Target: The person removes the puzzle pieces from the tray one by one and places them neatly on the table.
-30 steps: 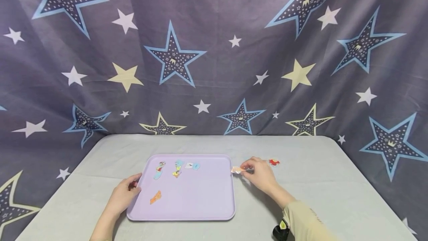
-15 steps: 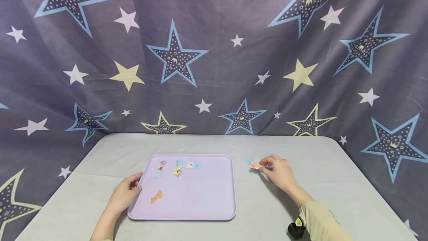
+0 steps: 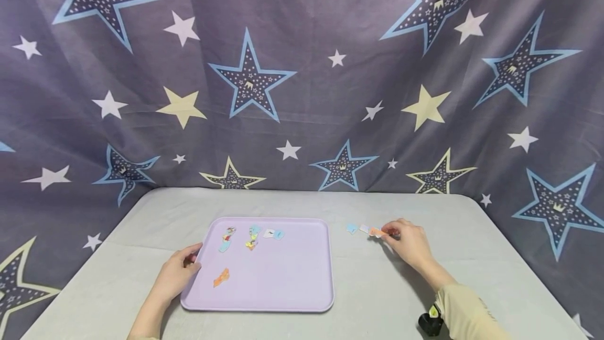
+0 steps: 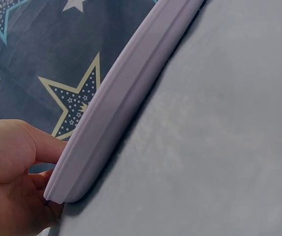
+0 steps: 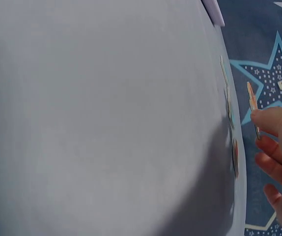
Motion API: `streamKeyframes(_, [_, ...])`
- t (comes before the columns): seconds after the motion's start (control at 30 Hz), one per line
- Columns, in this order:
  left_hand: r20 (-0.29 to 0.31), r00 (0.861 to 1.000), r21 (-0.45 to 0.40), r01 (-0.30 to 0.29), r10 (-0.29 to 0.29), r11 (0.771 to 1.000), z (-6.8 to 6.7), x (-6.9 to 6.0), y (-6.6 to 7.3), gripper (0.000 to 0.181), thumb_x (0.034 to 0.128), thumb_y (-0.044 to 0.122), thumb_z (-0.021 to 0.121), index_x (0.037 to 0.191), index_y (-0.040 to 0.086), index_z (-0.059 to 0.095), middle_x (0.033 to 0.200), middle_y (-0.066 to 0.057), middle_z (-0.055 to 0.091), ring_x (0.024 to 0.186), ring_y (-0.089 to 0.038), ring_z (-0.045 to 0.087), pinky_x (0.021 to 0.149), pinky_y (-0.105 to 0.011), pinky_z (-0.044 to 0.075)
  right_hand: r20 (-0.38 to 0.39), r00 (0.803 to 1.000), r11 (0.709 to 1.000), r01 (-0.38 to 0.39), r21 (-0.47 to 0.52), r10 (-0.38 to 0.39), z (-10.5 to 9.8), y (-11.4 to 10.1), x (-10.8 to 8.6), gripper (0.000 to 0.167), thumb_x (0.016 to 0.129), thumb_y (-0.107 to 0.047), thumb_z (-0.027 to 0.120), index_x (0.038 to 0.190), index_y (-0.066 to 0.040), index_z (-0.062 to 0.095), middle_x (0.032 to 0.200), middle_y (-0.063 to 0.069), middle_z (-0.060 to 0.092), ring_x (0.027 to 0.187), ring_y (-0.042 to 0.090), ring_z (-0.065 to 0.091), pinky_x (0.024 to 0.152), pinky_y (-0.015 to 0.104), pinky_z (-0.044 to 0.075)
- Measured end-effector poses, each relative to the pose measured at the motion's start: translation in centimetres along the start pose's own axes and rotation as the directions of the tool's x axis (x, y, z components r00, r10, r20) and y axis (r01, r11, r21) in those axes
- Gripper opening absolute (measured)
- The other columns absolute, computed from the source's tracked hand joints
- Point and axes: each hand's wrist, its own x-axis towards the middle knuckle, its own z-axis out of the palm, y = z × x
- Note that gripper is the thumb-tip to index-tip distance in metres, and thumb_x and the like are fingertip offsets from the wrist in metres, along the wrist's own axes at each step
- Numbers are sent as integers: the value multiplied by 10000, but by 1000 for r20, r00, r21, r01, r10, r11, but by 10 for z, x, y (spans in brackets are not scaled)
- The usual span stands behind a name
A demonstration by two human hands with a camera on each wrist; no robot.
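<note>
1. The left grip lies against the left rim of the lilac tray, fingers partly bent; whether it pinches the rim or merely rests there, I cannot tell. Light sideways support should be enough to stop the tray sliding.
2. Inside the tray, an orange strip lies near the front; a red-and-blue strip and a yellow-and-blue strip lie farther back.
3. The right grip is closed to a narrow pinch, thumb against finger, on the orange piece, above the bench, right of the tray. A gentle edge hold should suit something so thin, lifted enough to miss the pale piece just beside it and the blue piece beyond.
4. The right wrist view shows the orange piece edge-on, apart from the bench, and a reddish piece that the head view hides behind the hand. Only the head view shows the tray's contents.
5. Farthest back hangs the starry curtain.
</note>
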Motion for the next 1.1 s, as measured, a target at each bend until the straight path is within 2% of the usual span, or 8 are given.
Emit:
streamKeyframes(0.37, [5, 1000, -3, -5, 5, 1000, 0, 2, 0, 486, 819, 60, 542, 1284, -55, 453, 955, -119, 522, 857, -233, 463, 730, -358, 372, 3, 997, 996, -76, -46, 76, -10, 24, -2, 120, 733, -187, 711, 840, -137, 686, 810, 23, 633, 717, 203, 590, 684, 433, 379])
streamKeyframes(0.7, [-1, 1000, 1, -8, 8, 1000, 0, -1, 0, 483, 816, 67, 544, 1277, -51, 464, 933, -104, 523, 841, -224, 456, 717, -335, 357, 68, 983, 984, -164, -75, 170, -16, 45, -2, 138, 779, -201, 675, 892, -123, 682, 857, 62, 627, 782, 248, 587, 735, 504, 336])
streamKeyframes(1.1, [6, 1000, -5, 8, -8, 1000, 1, -1, 0, 487, 816, 54, 536, 1284, -52, 455, 948, -109, 521, 861, -238, 458, 740, -363, 363, 81, 975, 971, -197, -135, 209, -19, 60, -5, 151, 787, -209, 666, 905, -115, 679, 811, 54, 610, 748, 237, 566, 711, 493, 330])
